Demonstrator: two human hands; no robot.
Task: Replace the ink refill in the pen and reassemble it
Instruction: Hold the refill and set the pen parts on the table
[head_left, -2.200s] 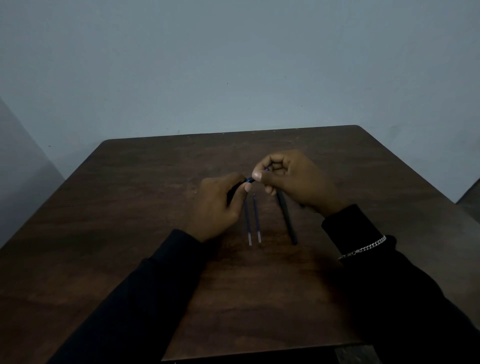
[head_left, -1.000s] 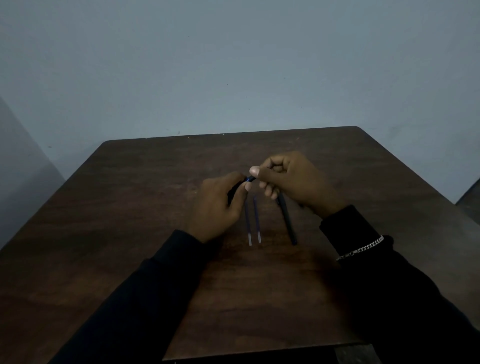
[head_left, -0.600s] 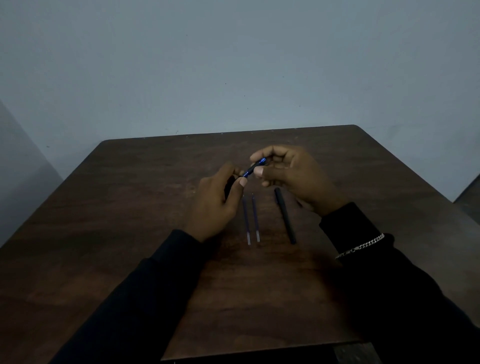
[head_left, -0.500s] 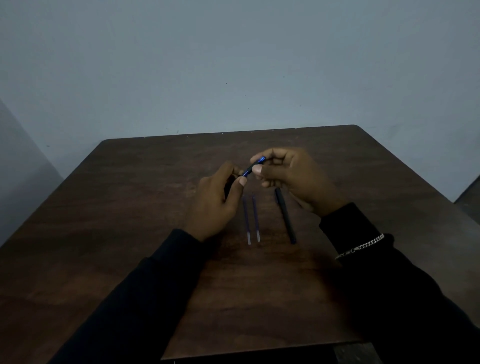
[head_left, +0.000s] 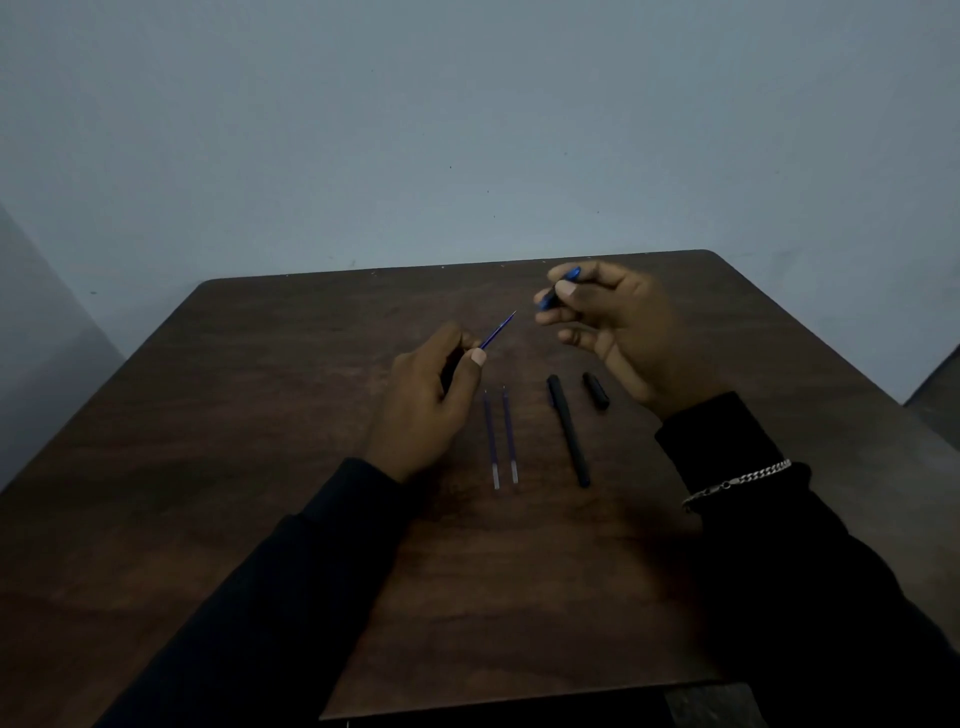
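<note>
My left hand (head_left: 428, 400) grips a dark pen barrel, mostly hidden in the fist, from which a thin blue refill (head_left: 497, 332) sticks out toward the upper right. My right hand (head_left: 623, 332) pinches a small blue tip piece (head_left: 558, 291) between thumb and fingers, held apart from the refill's point. On the brown table (head_left: 260, 467), between my hands, two blue refills (head_left: 500, 439) lie side by side. A long black pen (head_left: 568, 431) lies to their right, and a short black cap (head_left: 596, 391) lies beyond it.
A pale wall stands behind the table's far edge (head_left: 467, 266). A silver chain bracelet (head_left: 737, 483) sits on my right wrist. Dark sleeves cover both forearms over the table's near part.
My right hand has pulled the blue tip piece off to the right and up, which bares the refill's point in my left hand. The black cap, hidden before, now shows.
</note>
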